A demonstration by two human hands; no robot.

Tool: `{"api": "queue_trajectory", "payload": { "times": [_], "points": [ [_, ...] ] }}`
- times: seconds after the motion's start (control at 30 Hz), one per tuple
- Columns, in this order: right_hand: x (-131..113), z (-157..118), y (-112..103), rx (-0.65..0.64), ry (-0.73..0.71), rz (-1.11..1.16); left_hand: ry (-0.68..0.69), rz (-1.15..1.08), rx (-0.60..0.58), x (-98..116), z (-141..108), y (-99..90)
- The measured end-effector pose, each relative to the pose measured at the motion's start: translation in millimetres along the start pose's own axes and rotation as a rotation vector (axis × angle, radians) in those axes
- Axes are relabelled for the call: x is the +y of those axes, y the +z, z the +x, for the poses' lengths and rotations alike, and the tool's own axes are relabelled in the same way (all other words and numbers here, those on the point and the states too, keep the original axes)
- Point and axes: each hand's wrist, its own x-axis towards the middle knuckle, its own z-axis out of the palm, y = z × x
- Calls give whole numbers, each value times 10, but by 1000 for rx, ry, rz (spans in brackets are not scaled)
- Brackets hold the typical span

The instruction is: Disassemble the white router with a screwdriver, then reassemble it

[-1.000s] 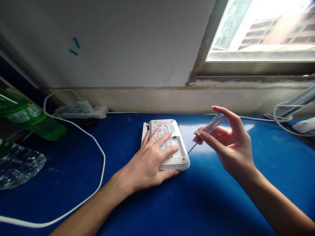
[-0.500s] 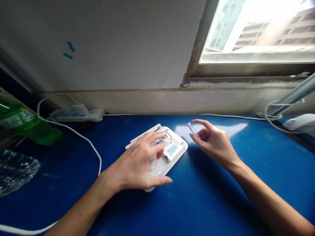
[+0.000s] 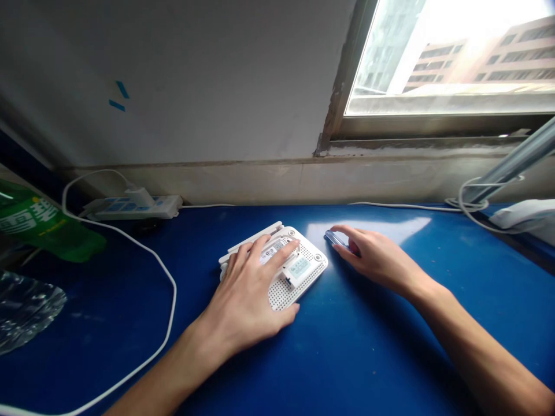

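Note:
A white Wi-Fi router lies on the blue tabletop with its perforated, labelled underside up and antennas folded along its far left side. My left hand is spread across it, thumb at the near edge and fingers over the label and far side, holding it; the palm hides its near left part. To the right, my right hand pinches a small, clear plastic piece between thumb and fingers. This piece is low at the tabletop, just apart from the router's right corner; whether it touches the table I cannot tell.
A white cable curves over the left side from a power strip by the wall. Green and clear plastic bottles lie at far left. At right, a metal pole has a cord wound around it.
My right hand has lowered the clear piece toward the tabletop. My left hand has shifted, its fingers now stretching over the router and thumb closer to its near edge. The view has moved slightly.

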Motion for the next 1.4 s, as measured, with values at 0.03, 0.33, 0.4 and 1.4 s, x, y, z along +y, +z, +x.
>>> {"api": "queue_trajectory", "payload": {
  "times": [0.03, 0.33, 0.4, 1.4],
  "points": [
    [4, 2, -7, 4, -2, -7, 11, -20, 11, -13, 9, -11],
    [-386, 39, -116, 246, 134, 531, -56, -467, 261, -20, 64, -196],
    [-492, 27, -105, 157, 142, 727, -88, -667, 325, -16, 65, -204],
    [-848, -92, 102, -162, 101, 794, -198, -1538, 398, -57, 162, -83]
  ]
}}
